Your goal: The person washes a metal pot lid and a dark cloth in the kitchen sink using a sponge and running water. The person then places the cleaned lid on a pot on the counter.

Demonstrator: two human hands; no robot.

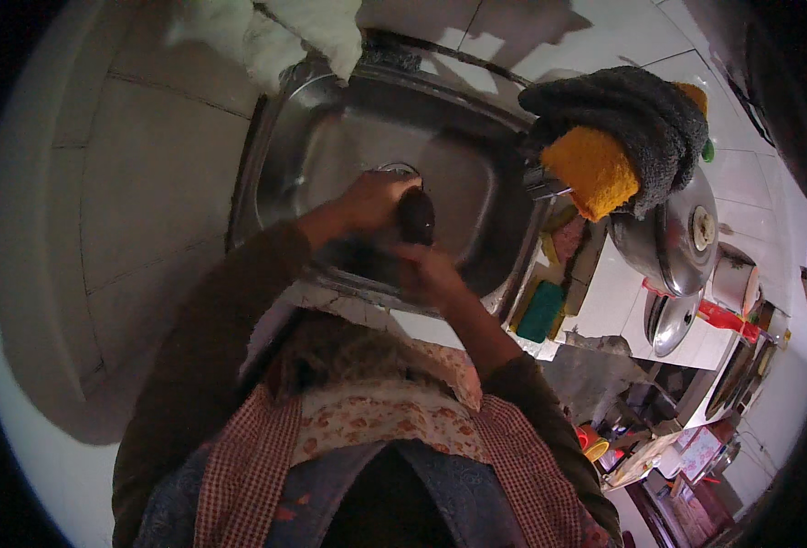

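Over a stainless steel sink (389, 130), my left hand (376, 198) grips a dark, rounded, shiny object (417, 216) at its upper end. What the object is, I cannot tell. My right hand (431, 274) is at its lower end, blurred, with its fingers bent; whether it holds anything does not show. Behind my left hand, part of a metal ring (400, 168) shows near the sink's bottom. Dark shadow hides the near part of the basin.
A grey cloth (622, 116) and an orange cloth (592, 171) hang at the sink's right. Near its right edge lies a green scouring pad (541, 312). Farther right stand a lidded metal pot (677, 233) and another lid (676, 322). Whitish plastic (294, 41) hangs over the back left corner.
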